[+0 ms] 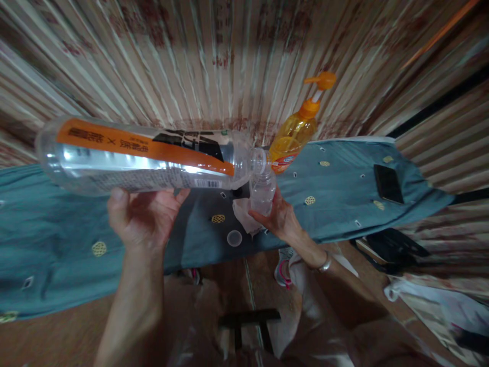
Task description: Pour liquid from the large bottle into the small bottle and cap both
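A large clear plastic bottle [153,158] with an orange, black and silver label lies level in the air. My left hand [147,216] holds it from below, thumb on the near side, other fingers partly hidden behind it. Its open mouth points right, over the top of a small clear bottle [263,196]. That small bottle stands nearly upright, tilted slightly, with clear liquid seeming to be inside. Wrapped around its lower right side is my right hand [280,216]. Behind it stands a pump bottle [292,140] of yellow-orange liquid with an orange pump. A whitish tissue [244,214] lies beside the small bottle.
A blue-green cloth [328,224] covers the long table. On it are a small round clear lid [234,238] and, far right, a dark phone-like slab [387,183]. Pleated curtains [214,66] hang behind. A dark bag [389,250] sits beyond the table's right side.
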The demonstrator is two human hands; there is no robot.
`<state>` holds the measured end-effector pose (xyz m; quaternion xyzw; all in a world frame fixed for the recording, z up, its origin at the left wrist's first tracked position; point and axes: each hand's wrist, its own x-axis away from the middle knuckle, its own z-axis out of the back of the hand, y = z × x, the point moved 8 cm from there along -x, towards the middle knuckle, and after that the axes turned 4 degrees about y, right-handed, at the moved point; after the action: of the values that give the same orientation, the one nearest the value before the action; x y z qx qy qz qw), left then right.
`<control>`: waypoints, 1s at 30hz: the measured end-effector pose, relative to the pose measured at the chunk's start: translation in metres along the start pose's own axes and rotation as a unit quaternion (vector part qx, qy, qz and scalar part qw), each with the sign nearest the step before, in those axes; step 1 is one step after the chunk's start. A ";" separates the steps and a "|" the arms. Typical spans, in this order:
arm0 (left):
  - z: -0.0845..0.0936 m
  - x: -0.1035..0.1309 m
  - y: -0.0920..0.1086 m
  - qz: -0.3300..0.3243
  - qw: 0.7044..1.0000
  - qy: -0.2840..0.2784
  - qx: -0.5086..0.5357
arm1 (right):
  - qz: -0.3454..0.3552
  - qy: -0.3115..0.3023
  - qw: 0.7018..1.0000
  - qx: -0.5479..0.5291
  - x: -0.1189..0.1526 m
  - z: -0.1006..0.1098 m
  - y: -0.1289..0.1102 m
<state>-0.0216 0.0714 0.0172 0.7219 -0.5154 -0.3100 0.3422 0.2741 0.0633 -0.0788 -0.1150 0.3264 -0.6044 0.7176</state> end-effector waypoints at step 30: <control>-0.001 0.000 0.002 0.003 1.000 0.002 0.004 | 0.017 0.004 1.000 -0.009 0.001 0.000 -0.001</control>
<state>-0.0223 0.0708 0.0195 0.7224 -0.5185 -0.3048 0.3413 0.2736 0.0624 -0.0782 -0.1131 0.3364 -0.5898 0.7254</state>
